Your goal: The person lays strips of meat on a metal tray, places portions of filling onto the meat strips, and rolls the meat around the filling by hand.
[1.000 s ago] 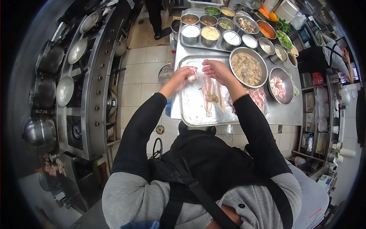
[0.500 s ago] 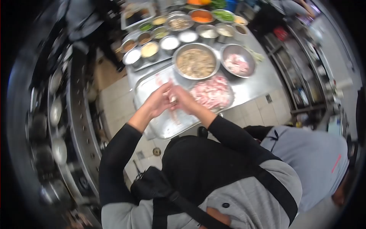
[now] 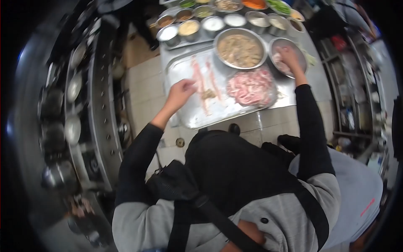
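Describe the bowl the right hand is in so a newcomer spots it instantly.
Find the steel table, then the big round pan of brownish chunks at the far right corner of the flat tray. The bowl sits just right of that pan; it is smaller, holds pink pieces, and has the right hand inside.

Left hand (image 3: 181,92) over left edge of metal tray (image 3: 191,112), fingers curled. Right hand (image 3: 287,55) inside steel bowl (image 3: 302,58) near table's (image 3: 318,89) right edge. On tray: two raw meat strips (image 3: 199,77), brownish lump (image 3: 208,94) on them; sliced raw meat (image 3: 252,87) toward near right corner.
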A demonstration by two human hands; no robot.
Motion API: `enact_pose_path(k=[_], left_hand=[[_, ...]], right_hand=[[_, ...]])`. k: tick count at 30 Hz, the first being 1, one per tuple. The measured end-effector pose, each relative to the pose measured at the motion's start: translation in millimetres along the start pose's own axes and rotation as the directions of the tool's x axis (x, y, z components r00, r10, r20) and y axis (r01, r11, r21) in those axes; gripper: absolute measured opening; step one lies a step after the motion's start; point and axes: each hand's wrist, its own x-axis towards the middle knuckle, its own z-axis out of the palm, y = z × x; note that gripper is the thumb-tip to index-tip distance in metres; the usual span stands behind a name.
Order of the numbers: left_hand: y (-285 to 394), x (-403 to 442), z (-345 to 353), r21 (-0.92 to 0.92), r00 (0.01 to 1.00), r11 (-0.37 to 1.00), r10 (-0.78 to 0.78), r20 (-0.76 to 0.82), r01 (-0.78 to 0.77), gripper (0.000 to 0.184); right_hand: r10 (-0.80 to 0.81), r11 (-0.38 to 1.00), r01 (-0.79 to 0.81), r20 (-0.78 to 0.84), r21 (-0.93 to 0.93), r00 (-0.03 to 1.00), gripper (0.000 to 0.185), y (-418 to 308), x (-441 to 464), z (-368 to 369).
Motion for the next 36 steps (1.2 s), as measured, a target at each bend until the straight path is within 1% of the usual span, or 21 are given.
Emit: enact_pose_path(k=[1, 2, 5, 6, 7, 8, 9, 10, 11, 12, 16, 17, 20, 21, 23, 26, 29, 31, 32, 33, 36], left_hand=[[-3.6, -1.7, 4.1, 0.172, 0.992, 0.977, 0.127, -0.014, -0.123, 0.038], [-9.6, -3.4, 8.5, 0.204, 0.98, 0.959, 0.195, 0.032, -0.197, 0.04], [-7.1, -12.5, 34.7, 0.288, 0.911, 0.866, 0.404, 0.082, -0.41, 0.047], [-6.8, -11.5, 42.0, 0.351, 0.916, 0.848, 0.391, 0.092, -0.397, 0.045], [-7.0, -7.2, 47.0, 0.412, 0.92, 0.825, 0.379, 0.103, -0.386, 0.043], [-8.1, -1.9, 49.5, 0.47, 0.922, 0.798, 0.368, 0.116, -0.378, 0.041], [-20.1, 6.3, 53.1, 0.43, 0.894, 0.794, 0.441, 0.08, -0.43, 0.031], [-21.6, 10.3, 50.3, 0.397, 0.903, 0.818, 0.424, 0.074, -0.417, 0.027], [-21.7, 12.4, 46.7, 0.361, 0.91, 0.84, 0.408, 0.071, -0.405, 0.023], [-23.1, 13.5, 44.2, 0.322, 0.918, 0.862, 0.391, 0.072, -0.392, 0.02], [-32.3, 14.5, 28.8, 0.201, 0.942, 0.925, 0.333, -0.027, -0.321, 0.019], [-34.6, 13.6, 24.7, 0.232, 0.951, 0.923, 0.308, 0.03, -0.306, 0.022], [-36.9, 3.0, 20.9, 0.092, 0.878, 0.874, 0.477, 0.024, -0.477, 0.023], [-38.0, 2.0, 19.0, 0.108, 0.864, 0.857, 0.503, 0.031, -0.503, 0.025], [-32.5, 1.4, 18.9, 0.169, 0.951, 0.936, 0.308, 0.033, -0.309, 0.026], [-44.2, 26.1, 25.1, 0.169, 0.993, 0.982, 0.094, -0.067, -0.082, 0.031], [-30.8, 32.4, 17.2, 0.07, 0.988, 0.994, -0.072, -0.135, 0.082, 0.027], [-35.9, 32.6, 12.2, 0.047, 0.976, 0.981, 0.191, -0.108, -0.187, 0.026], [-39.5, 30.5, 10.6, 0.032, 0.944, 0.949, 0.316, -0.091, -0.315, 0.026], [-42.3, 28.2, 8.2, 0.016, 0.93, 0.93, 0.368, 0.026, -0.368, 0.026], [-50.7, 29.4, 14.3, 0.066, 0.944, 0.943, 0.319, 0.083, -0.325, 0.028]], right_hand=[[-0.051, 0.998, 0.052, 0.027, -0.039, 0.998, 0.052, 10.3, 5.6, 2.3], [-0.099, 0.992, 0.102, 0.046, -0.08, 0.994, 0.05, 7.0, 6.4, 4.7], [-0.392, 0.906, 0.351, -0.153, -0.239, 0.907, 0.043, -38.3, -22.0, 12.5], [-0.261, 0.964, 0.263, 0.054, -0.036, 0.964, 0.039, -65.6, -48.8, 19.5], [-0.153, 0.984, 0.118, 0.28, 0.136, 0.948, 0.036, -102.4, -86.9, 29.8], [-0.267, 0.964, 0.251, 0.369, 0.09, 0.89, 0.033, -140.5, -136.7, 35.7], [-0.245, 0.969, 0.199, 0.592, 0.143, 0.768, 0.034, -147.3, -173.7, 62.8], [-0.296, 0.91, 0.412, 0.616, -0.05, 0.73, 0.042, -188.0, -218.1, 62.7], [-0.464, 0.859, 0.504, 0.561, 0.095, 0.685, 0.049, -182.7, -245.6, 84.4], [-0.504, 0.831, 0.553, 0.499, 0.057, 0.705, 0.055, -184.7, -267.5, 100.1], [-0.403, 0.839, 0.542, 0.604, -0.057, 0.688, 0.038, -191.1, -273.3, 128.7], [-0.36, 0.849, 0.524, 0.649, -0.071, 0.67, 0.032, -192.1, -269.7, 130.6], [-0.345, 0.914, 0.4, 0.653, 0.07, 0.674, 0.038, -200.9, -234.8, 130.4], [-0.322, 0.945, 0.274, 0.663, 0.18, 0.676, 0.04, -206.8, -215.7, 127.2], [-0.291, 0.939, 0.103, 0.596, 0.329, 0.749, 0.04, -214.1, -181.0, 137.6], [-0.176, 0.799, -0.106, 0.399, 0.592, 0.9, 0.04, -232.8, -154.8, 137.5], [-0.494, 0.853, 0.382, 0.315, 0.354, 0.81, 0.043, -223.6, -168.7, 124.5], [-0.406, 0.897, 0.426, 0.602, 0.117, 0.688, 0.043, -206.1, -199.6, 126.3], [-0.518, 0.82, 0.565, 0.547, 0.097, 0.658, 0.047, -188.4, -219.0, 135.8], [-0.518, 0.834, 0.544, 0.48, 0.098, 0.708, 0.042, -193.9, -238.5, 129.7], [-0.357, 0.861, 0.503, 0.614, -0.076, 0.704, 0.03, -209.1, -250.9, 146.5]])
